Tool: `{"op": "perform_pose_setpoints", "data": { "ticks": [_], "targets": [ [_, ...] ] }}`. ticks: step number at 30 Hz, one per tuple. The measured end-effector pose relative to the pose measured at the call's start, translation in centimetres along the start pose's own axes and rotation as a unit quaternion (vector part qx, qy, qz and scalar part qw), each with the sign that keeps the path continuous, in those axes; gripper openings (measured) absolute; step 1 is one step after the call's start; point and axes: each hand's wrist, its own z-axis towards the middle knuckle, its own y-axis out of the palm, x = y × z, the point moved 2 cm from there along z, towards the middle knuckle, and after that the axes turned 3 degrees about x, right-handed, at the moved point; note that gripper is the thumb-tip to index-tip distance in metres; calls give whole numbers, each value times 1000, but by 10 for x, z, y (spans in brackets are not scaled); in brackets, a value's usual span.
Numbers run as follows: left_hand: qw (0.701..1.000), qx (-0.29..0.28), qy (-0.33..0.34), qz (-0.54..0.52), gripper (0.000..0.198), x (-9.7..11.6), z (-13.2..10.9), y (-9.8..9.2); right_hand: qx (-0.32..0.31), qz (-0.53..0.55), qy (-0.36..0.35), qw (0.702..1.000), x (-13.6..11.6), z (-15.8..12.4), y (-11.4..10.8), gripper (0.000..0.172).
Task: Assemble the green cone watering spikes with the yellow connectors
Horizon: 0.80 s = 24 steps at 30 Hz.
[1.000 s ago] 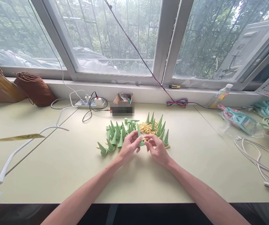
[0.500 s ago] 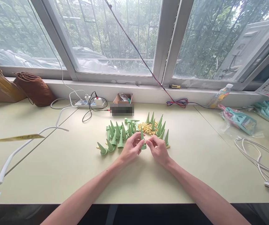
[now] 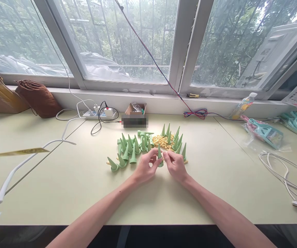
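My left hand [image 3: 148,164] pinches a green plastic cone spike [image 3: 159,151] with a pointed top and a wide round base, held upright. My right hand [image 3: 174,163] is closed at the cone's right side, its fingertips on a small yellow piece [image 3: 163,158] that they mostly hide. Behind my hands lies a pile of small yellow pieces [image 3: 161,140]. Several more green cones [image 3: 133,156] stand or lie to the left, and others [image 3: 184,151] stand at the right of the pile. Some of them have a yellow piece sticking out at the base.
Toward the window are a small cardboard box [image 3: 137,108], a power strip [image 3: 100,113] with cables, and a brown bag [image 3: 36,98]. On the right lie bagged teal and pink plastic items [image 3: 266,131], a white cable [image 3: 283,175] and a bottle [image 3: 244,105].
My left hand and the cone have shifted slightly right, closer to my right hand. Another person's hand at the far right edge has gone out of view.
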Motion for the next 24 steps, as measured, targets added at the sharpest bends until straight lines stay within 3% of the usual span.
{"op": "perform_pose_setpoints", "data": {
  "ticks": [14, 17, 22, 24],
  "targets": [
    [1000, 24, 4, 16, 23, -3, -2, 1, 4, 7, 12, 1000, -3, 1, 0, 45],
    [999, 24, -21, -18, 24, -1, 1, 1, 16, 15, 17, 1000, -3, 0, 0, 43],
    [985, 48, -97, -135, 30, -1, 5, -1, 11, 27, 11, 1000, -7, 1, -1, 22],
    [977, 56, -118, -170, 32, -2, 6, -3, -3, 26, -4, 1000, -8, 1, -1, 22]
  ]
}}
